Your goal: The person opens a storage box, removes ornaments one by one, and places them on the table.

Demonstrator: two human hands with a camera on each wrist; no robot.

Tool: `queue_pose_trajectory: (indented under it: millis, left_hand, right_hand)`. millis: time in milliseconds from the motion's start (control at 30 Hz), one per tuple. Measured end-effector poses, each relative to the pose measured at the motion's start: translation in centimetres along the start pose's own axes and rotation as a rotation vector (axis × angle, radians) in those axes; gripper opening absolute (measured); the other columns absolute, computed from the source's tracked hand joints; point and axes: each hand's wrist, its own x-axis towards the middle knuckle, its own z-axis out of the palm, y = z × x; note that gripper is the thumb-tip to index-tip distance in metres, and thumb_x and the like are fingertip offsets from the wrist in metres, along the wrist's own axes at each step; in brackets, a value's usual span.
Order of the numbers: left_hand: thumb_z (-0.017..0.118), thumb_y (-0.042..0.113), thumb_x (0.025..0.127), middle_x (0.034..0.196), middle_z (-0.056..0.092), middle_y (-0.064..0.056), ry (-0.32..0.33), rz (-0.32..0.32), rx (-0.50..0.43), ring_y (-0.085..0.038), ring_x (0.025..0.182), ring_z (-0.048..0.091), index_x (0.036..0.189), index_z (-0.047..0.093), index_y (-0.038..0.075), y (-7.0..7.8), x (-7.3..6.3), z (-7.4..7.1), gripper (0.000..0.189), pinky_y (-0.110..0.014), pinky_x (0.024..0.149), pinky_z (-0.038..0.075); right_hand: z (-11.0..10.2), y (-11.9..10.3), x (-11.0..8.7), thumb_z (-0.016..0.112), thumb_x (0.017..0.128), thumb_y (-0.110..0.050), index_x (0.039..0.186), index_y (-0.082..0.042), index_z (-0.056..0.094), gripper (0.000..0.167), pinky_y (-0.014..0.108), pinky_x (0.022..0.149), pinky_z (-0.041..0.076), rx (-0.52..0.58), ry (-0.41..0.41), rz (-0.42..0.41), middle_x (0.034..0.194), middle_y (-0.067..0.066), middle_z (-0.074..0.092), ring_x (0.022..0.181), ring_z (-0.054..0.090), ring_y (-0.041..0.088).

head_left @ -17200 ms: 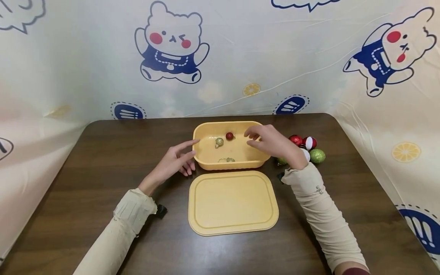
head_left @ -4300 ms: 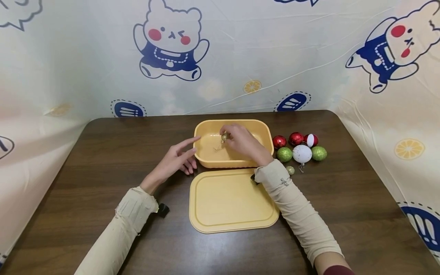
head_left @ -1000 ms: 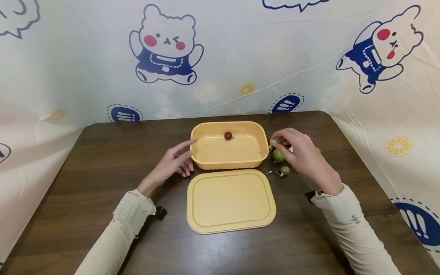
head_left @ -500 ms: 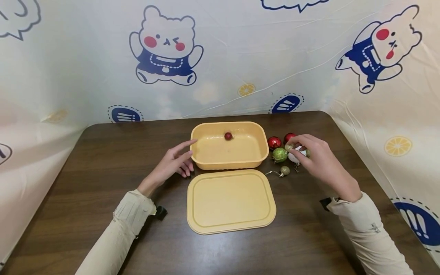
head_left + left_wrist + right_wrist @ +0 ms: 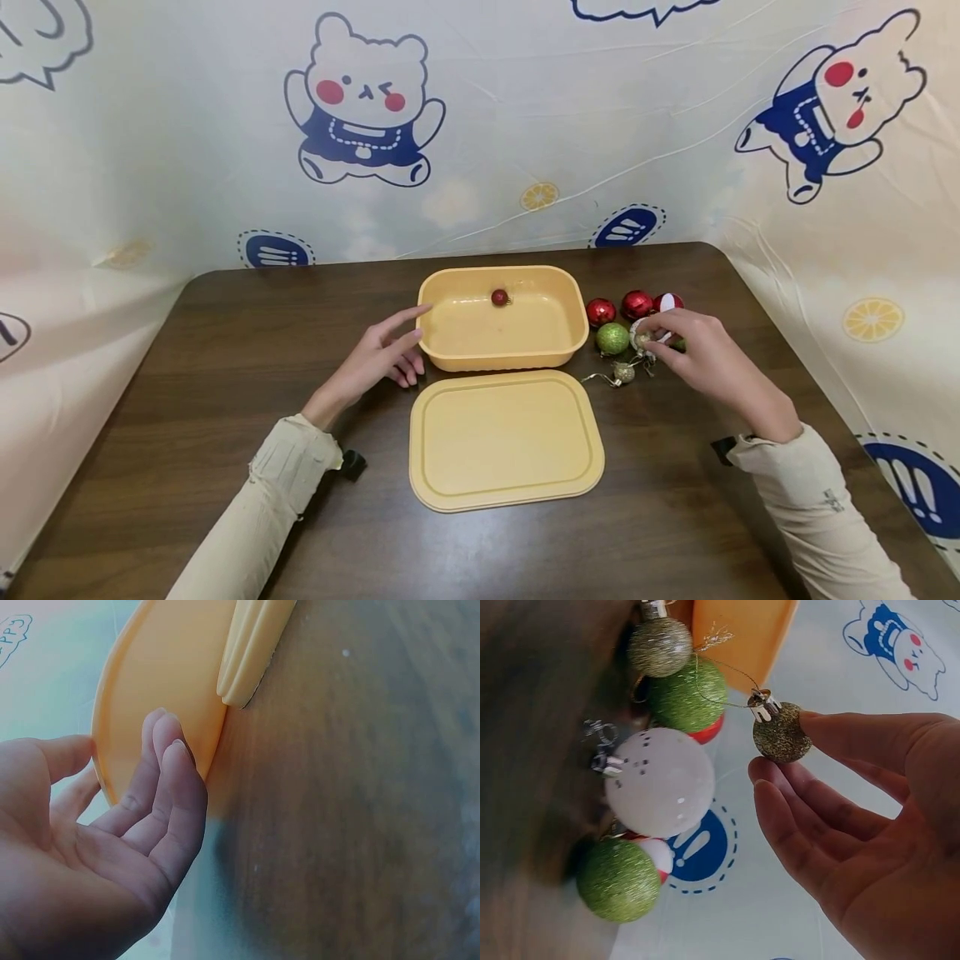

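My right hand (image 5: 697,346) pinches a small gold glitter bauble (image 5: 781,733) between thumb and fingertips, its thread loop hanging from the cap. In the head view it is over the ornament group right of the yellow box (image 5: 502,363). Just below it are a white bauble (image 5: 660,780) and another small gold bauble (image 5: 624,372). Inside the box sits one small dark red bauble (image 5: 499,297). My left hand (image 5: 375,350) touches the box's left end with thumb and index finger, the other fingers loosely bent below the rim.
A yellow lid (image 5: 507,442) lies flat in front of the box. Around the right hand are shiny red baubles (image 5: 601,312), a green glitter bauble (image 5: 612,339) and a red-and-white one (image 5: 667,302). A printed cloth (image 5: 480,200) hangs behind the brown table (image 5: 225,350).
The right hand has carried the gold bauble out of the box, rightward, and lowered it toward the other ornaments. Both gold baubles have left the box. The left hand has stayed at the box's end.
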Motion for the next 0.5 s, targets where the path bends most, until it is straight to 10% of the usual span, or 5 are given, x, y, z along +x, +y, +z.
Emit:
queue_pose_trajectory:
  millis: [500]
  left_hand:
    - [0.051,0.035,0.105,0.082,0.064,-0.031,0.000,-0.010,-0.028,-0.032,0.061,0.064,0.156,0.034,0.024,-0.1,0.2,0.4,0.054,-0.043,0.057,0.059]
  right_hand:
    - [1.8,3.6,-2.8,0.077,0.086,-0.004,0.099,-0.007,0.076,0.014,0.031,0.071,0.058,0.135,-0.110,0.160,0.090,0.002,0.072,0.080,0.068,0.016]
